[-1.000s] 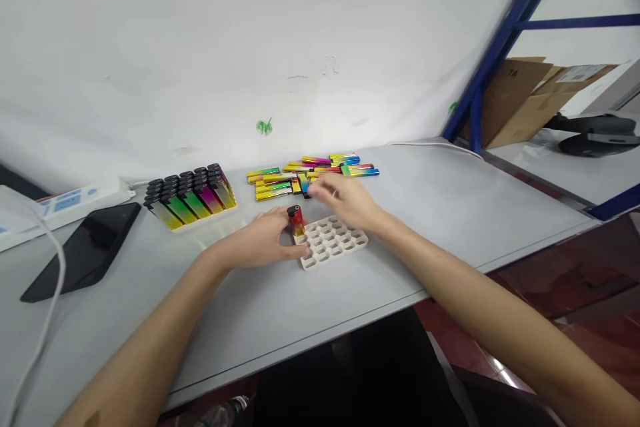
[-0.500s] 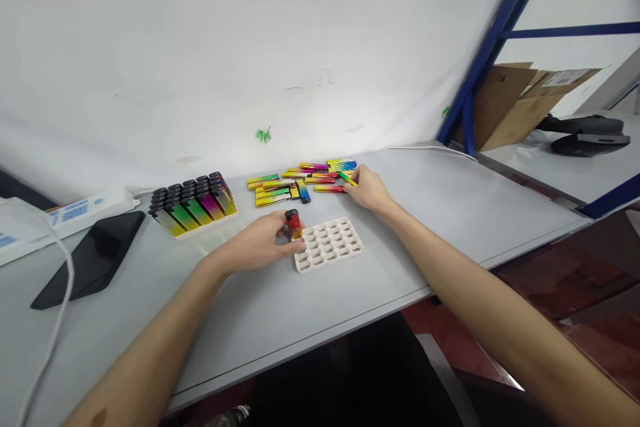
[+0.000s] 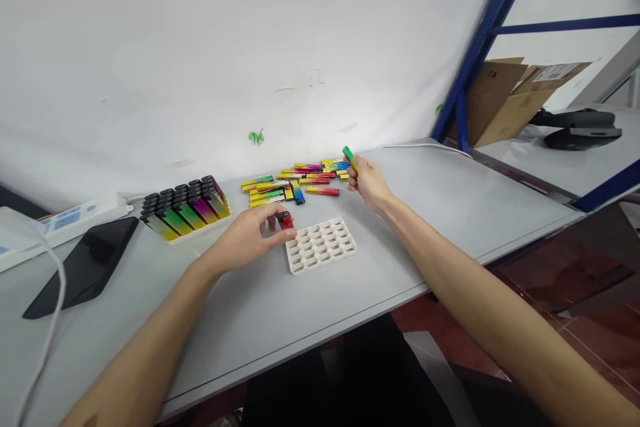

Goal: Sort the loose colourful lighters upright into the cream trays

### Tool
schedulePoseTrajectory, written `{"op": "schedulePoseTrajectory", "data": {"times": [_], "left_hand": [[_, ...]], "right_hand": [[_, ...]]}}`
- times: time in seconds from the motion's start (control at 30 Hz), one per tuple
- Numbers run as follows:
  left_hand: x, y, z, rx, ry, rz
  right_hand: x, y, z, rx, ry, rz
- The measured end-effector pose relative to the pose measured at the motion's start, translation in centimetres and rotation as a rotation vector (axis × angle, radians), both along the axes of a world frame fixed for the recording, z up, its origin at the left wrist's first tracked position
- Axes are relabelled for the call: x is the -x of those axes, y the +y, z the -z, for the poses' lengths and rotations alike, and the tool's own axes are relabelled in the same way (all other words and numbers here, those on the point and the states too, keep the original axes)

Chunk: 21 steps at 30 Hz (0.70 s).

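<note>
My left hand (image 3: 250, 235) is closed on a red lighter (image 3: 286, 221) with a black top, upright at the far left corner of a white slotted tray (image 3: 323, 245). Above the table, my right hand (image 3: 369, 181) pinches a green and yellow lighter (image 3: 351, 159), tilted. Several colourful lighters (image 3: 267, 195) lie loose in a pile behind the tray, some on top of others. A second tray, to the left, is filled with upright lighters (image 3: 187, 213) with black tops.
At the left lie a black phone-like device (image 3: 87, 267), a white power strip (image 3: 75, 220) and a white cable (image 3: 56, 307). A blue metal frame (image 3: 463, 97) and cardboard boxes (image 3: 515, 103) stand at the right.
My right hand has lifted the green and yellow lighter off the pile. The red lighter in my left hand sits lower at the tray's corner. The view has shifted slightly.
</note>
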<state>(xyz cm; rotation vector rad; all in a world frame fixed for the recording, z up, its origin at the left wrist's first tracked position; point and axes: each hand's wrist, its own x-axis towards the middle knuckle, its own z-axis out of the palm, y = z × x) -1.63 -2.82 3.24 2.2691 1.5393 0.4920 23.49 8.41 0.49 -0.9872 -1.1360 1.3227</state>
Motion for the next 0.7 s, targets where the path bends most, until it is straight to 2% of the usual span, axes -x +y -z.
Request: {"op": "schedulePoseTrajectory", "data": {"times": [0.1, 0.3, 0.43, 0.6, 0.7], "left_hand": [[0.1, 0.0, 0.0, -0.026, -0.075, -0.01], [0.6, 0.3, 0.7, -0.069, -0.213, -0.087], [1.0, 0.8, 1.3, -0.062, -0.234, -0.174], [1.4, 1.4, 1.8, -0.11, -0.108, -0.202], [1.7, 1.8, 2.3, -0.205, 0.031, -0.166]], "right_hand": [[0.2, -0.6, -0.4, 0.027, 0.11, -0.021], [0.6, -1.6, -0.9, 0.104, 0.169, -0.21], [0.8, -1.7, -0.9, 0.103, 0.16, -0.186], [0.6, -1.7, -1.1, 0.112, 0.198, -0.233], [0.5, -1.8, -1.1, 0.136, 0.156, -0.179]]}}
